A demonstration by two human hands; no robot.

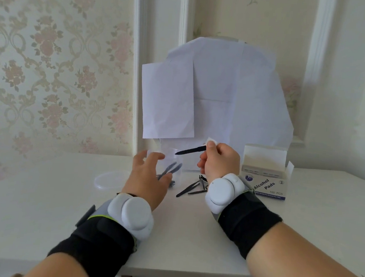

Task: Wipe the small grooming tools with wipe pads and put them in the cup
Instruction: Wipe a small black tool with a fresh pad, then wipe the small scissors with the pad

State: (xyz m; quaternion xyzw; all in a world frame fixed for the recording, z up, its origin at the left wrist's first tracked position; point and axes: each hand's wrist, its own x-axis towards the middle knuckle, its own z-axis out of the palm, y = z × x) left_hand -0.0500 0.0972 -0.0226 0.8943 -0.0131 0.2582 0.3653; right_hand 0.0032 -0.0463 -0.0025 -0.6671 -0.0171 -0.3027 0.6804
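One tool (190, 150), one wipe pad (212, 141).

Head view looks forward-down, seemingly near table (42, 193).

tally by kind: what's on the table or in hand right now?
Black tool in right hand: 1
Wipe pad: 1
Black tools loose on table: about 3
Clear cup: 1, tools inside uncountable
Lid: 1
Alcohol Pads box: 1
Total: about 8

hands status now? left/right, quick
Left hand: open, fingers spread near the clear plastic cup.
Right hand: pinching slim black tool and white wipe pad.
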